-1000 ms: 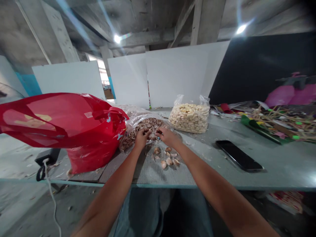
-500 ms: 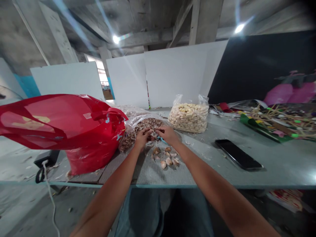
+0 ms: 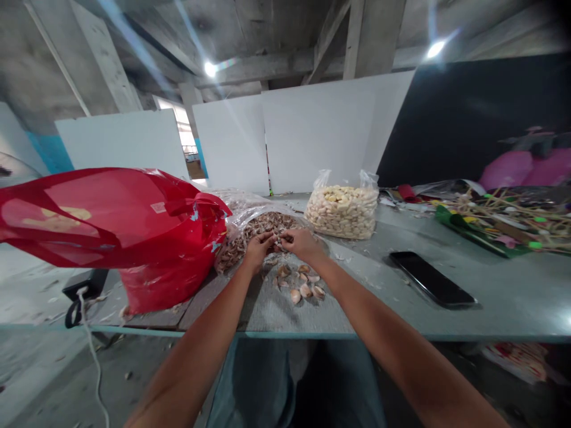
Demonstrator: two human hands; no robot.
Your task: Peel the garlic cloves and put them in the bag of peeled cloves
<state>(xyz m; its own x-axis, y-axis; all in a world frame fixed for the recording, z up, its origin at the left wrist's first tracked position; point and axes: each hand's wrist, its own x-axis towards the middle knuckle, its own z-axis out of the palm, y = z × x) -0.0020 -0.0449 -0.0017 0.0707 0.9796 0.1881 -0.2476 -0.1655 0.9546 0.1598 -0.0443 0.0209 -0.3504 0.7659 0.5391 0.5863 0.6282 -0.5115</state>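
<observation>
My left hand (image 3: 259,248) is closed, its fingertips pinching what looks like a garlic clove, mostly hidden by the fingers. Opposite it, my right hand (image 3: 301,242) is also closed, with thumb and finger pressed to the same small clove. Both hands meet just in front of a heap of brown garlic skins (image 3: 267,223), which spills from a clear plastic bag. Nearer to me, several unpeeled garlic cloves (image 3: 306,290) lie loose on the grey table (image 3: 285,321). Behind my right hand stands a clear bag of peeled garlic cloves (image 3: 341,214).
A large red plastic bag (image 3: 165,291) stands on the left, beside a black power adapter (image 3: 87,285) with a white cable. To the right lies a black phone (image 3: 430,279). Sticks and scraps (image 3: 513,220) pile up at the far right near pink spray bottles (image 3: 508,169).
A light-blue piece showing under my right hand earlier is out of sight now. The hands have stayed in nearly the same spot, fingertips shifting slightly.
</observation>
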